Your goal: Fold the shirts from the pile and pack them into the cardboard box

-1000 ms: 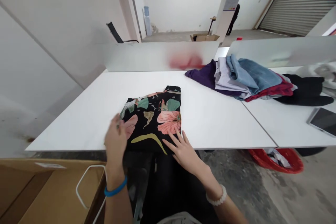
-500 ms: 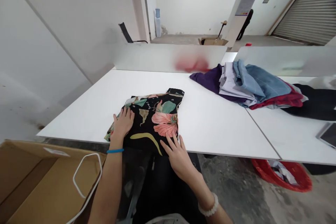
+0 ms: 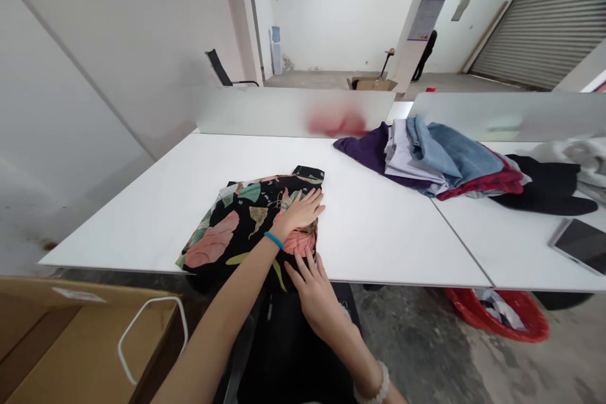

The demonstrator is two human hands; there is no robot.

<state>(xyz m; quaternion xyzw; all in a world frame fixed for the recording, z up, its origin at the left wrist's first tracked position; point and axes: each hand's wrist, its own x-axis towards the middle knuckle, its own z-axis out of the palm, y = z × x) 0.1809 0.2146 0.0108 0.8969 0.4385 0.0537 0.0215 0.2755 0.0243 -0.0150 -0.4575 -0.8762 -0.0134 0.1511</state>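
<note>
A black floral garment (image 3: 213,241), folded over on itself, lies at the near edge of the white table (image 3: 379,233). Its print shows pink flowers and green leaves; a narrow black band, perhaps a collar, sticks out at the top right. My left hand (image 3: 303,208), with a blue band at the wrist, reaches across the cloth and lies flat on its right part, fingers stretched. Just below it, my right hand (image 3: 315,287) rests with spread fingers on the lower right edge of the garment. Neither hand grips the cloth.
A heap of clothes (image 3: 440,158) in purple, white, denim blue and red lies at the back right, beside a black garment (image 3: 540,183). A tablet-like device (image 3: 582,243) is farther right. An open cardboard box (image 3: 85,341) stands lower left; a red-lined bin (image 3: 497,315) sits under the table.
My left hand has moved from the garment's left side across to its right part, uncovering a pink flower. My right hand stays at the lower right edge. The view has shifted slightly.
</note>
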